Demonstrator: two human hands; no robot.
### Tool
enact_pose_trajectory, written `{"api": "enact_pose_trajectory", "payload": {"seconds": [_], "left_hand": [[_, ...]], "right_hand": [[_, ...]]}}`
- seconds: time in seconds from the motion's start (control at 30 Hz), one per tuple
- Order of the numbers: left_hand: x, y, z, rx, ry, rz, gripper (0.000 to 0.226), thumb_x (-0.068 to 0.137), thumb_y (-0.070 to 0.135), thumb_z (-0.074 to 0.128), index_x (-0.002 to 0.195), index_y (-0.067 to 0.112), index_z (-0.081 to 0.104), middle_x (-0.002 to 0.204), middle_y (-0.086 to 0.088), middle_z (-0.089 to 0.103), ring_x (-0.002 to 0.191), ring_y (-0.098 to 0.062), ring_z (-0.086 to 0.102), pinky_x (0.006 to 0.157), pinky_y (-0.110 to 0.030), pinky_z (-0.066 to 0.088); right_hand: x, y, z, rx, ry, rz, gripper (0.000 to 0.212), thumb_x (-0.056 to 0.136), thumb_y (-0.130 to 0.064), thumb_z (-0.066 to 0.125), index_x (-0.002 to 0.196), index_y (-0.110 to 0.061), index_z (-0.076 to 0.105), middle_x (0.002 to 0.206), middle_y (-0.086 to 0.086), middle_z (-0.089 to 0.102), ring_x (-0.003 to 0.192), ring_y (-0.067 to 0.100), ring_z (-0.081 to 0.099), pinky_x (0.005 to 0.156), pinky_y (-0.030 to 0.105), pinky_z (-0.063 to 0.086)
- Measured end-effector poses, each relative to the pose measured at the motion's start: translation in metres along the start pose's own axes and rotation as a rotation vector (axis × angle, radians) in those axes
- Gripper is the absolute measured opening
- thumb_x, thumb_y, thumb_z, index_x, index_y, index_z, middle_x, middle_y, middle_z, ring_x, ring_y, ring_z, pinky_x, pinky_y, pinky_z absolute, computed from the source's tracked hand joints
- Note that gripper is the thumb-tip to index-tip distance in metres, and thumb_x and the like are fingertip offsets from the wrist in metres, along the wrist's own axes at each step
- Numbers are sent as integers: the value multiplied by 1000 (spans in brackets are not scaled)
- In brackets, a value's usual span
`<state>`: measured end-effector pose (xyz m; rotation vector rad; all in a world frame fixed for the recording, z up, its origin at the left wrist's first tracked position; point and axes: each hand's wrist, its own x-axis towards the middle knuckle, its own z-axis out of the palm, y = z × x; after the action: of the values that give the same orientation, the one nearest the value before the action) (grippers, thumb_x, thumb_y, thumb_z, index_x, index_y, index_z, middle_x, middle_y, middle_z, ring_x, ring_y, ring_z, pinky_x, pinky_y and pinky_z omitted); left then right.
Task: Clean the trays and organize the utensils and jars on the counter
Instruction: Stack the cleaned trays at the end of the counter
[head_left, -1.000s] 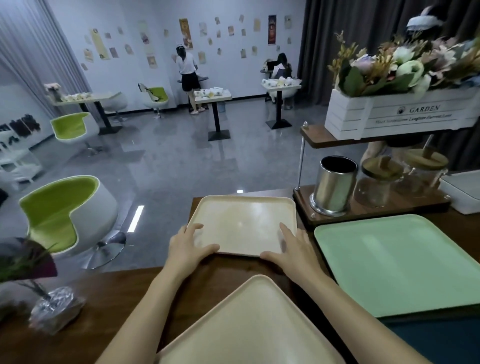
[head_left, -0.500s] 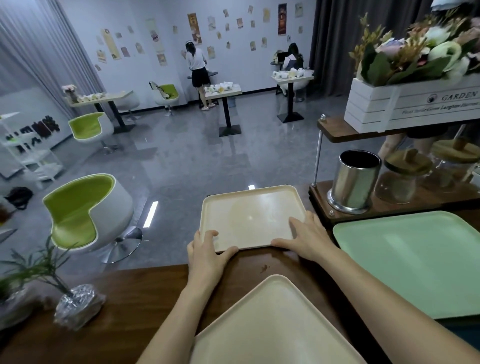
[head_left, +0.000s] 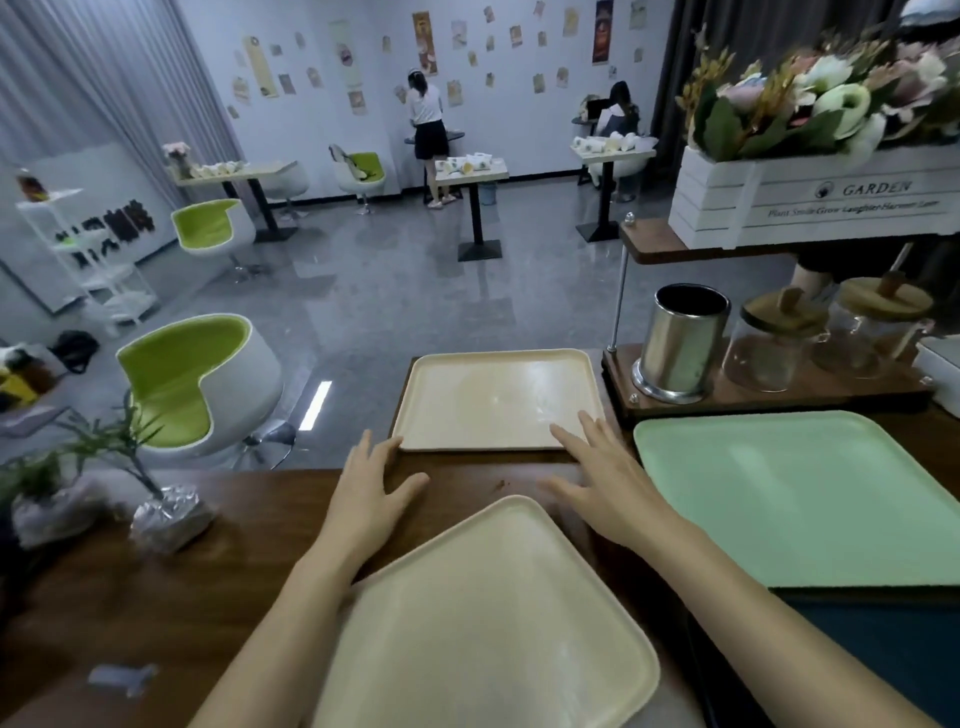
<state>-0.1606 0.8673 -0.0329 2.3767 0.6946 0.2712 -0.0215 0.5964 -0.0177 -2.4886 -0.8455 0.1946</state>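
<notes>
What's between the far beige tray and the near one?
Head view: a strip of brown counter with a small dark speck, plus the left hand and right hand, fingers straight.

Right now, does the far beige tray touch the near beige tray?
Apart. The head view shows bare brown counter between the far beige tray and the near beige tray.

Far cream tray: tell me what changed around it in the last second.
Both hands drew back toward the person. The left hand lifted its thumb off the far cream tray, fingertips now at its near-left corner; the right hand keeps fingers flat on the near-right corner. The tray itself stayed put.
</notes>
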Motion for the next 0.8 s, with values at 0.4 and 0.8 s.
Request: {"api": "enact_pose_trajectory", "payload": {"seconds": [0.4,0.8], "left_hand": [[-218,-5,22,91,219,-185,70,79,67,49,133,25,62,152,-2,43,150,-24,23,120,-47,26],[-315,23,44,2,340,-391,58,93,44,66,146,29,49,158,6,37,144,-19,41,103,-34,38]], "right_hand": [[-134,4,14,8,-394,-293,101,77,-77,58,158,-29,24,167,-4,-10,154,19,1,120,30,12],[-149,1,12,-189,-399,-300,138,44,-105,39,149,-16,30,163,18,3,146,34,21,117,42,29]]}}
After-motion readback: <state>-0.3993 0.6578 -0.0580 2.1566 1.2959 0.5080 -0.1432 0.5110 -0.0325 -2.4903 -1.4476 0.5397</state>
